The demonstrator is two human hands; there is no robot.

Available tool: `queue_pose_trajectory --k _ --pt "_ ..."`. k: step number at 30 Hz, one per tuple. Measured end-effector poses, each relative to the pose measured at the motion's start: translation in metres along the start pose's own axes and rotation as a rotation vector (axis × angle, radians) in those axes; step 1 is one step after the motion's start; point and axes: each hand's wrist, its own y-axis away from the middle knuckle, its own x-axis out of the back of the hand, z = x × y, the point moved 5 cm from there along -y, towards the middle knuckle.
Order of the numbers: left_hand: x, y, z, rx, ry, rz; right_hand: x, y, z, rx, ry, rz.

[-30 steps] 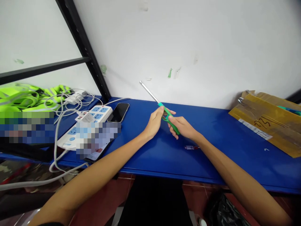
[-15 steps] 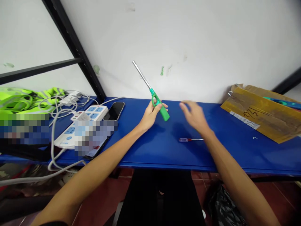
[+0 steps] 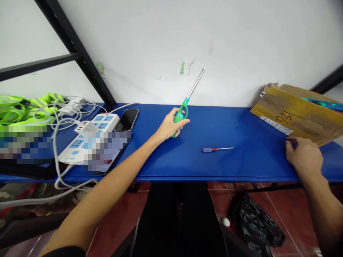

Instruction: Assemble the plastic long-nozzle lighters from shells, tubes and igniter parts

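My left hand (image 3: 173,123) is wrapped round the green handle of a long-necked gas lighter (image 3: 182,115). Its metal tube points up and to the right, in front of the wall. Far to the right, my right hand (image 3: 305,157) rests low over the tabletop, just in front of the cardboard box (image 3: 308,114). Its fingers are curled, and whatever is between their tips is hidden. Between my hands a small screwdriver (image 3: 210,150) with a clear purple and red handle lies on the blue table (image 3: 171,164), its shaft pointing right.
On the left lie a white power strip (image 3: 77,151) with cables, a phone (image 3: 127,120), another partly blurred phone (image 3: 114,155) and neon-yellow reflective straps (image 3: 32,110). A black shelf post (image 3: 80,53) rises behind them. A black plastic bag (image 3: 254,225) sits on the floor.
My right hand has moved right and down, from above the screwdriver to the table by the box. The lighter has swung from pointing up-left to up-right in my left hand.
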Motion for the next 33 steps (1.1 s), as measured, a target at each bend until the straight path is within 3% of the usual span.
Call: queue_pose_trajectory --k 3,7,12,17,20,26,33 --pt "0.01 -0.005 -0.008 -0.019 -0.155 -0.003 -0.003 0.001 0.002 -0.026 0.019 0.03" --pt "0.023 -0.012 -0.015 -0.036 -0.324 0.05 -0.004 0.001 0.016 -0.181 -0.125 0.006" --pt "0.028 -0.016 -0.02 -0.017 -0.373 0.056 -0.001 0.0 0.032 -0.417 -0.229 -0.065" --pt "0.027 -0.018 -0.023 -0.003 -0.348 0.02 0.007 0.003 0.019 -0.455 -0.208 -0.156" --pt "0.027 -0.019 -0.023 -0.013 -0.316 0.008 0.01 0.004 0.012 -0.432 -0.232 -0.158" --pt "0.025 -0.02 -0.024 -0.015 -0.356 -0.01 0.008 -0.003 -0.003 -0.124 -0.049 -0.093" --pt "0.026 -0.02 -0.026 0.034 -0.226 -0.008 -0.004 -0.01 -0.009 -0.069 0.104 -0.207"
